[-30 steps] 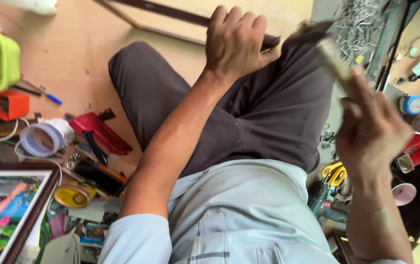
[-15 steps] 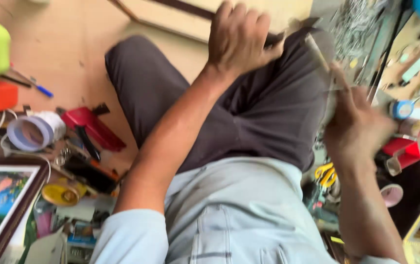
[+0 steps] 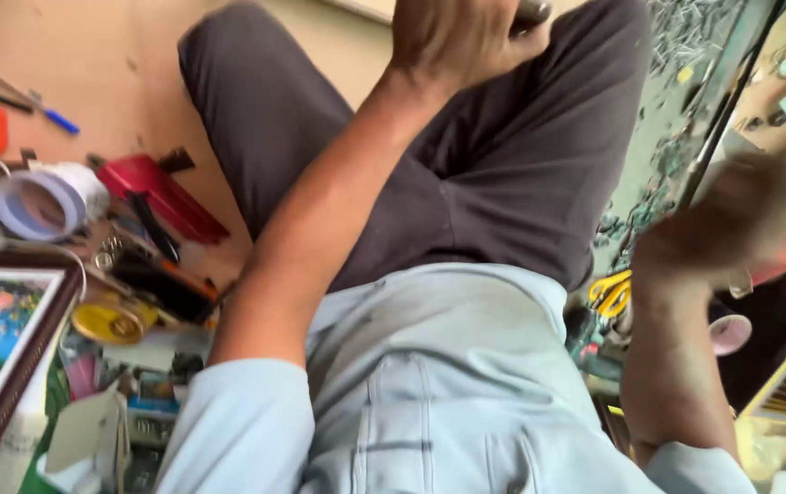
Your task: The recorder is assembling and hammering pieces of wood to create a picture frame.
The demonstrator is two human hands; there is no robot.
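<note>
We sat on the floor, legs crossed in dark trousers (image 3: 502, 183), pale blue shirt (image 3: 429, 384) near the camera. Our left hand (image 3: 461, 37) was far up at the top edge, fingers curled shut around a dark object (image 3: 532, 11) that only showed as a small end past the knuckles; what it was we could not tell. It sat just above the far knee. Our right hand (image 3: 731, 220) was raised at the right, badly blurred, so we could not tell whether its fingers were open or closed, nor whether it held anything.

Left of our leg lay clutter on the floor: a red tool (image 3: 160, 197), a roll of white tape (image 3: 41, 201), a yellowish tape roll (image 3: 114, 320), a blue pen (image 3: 59, 121), and nearer, a framed colourful picture (image 3: 0, 338). To the right, below the blurred hand, yellow-handled scissors (image 3: 610, 293) lay beside our hip. Farther right, a tray of small metal nails (image 3: 685, 37).
</note>
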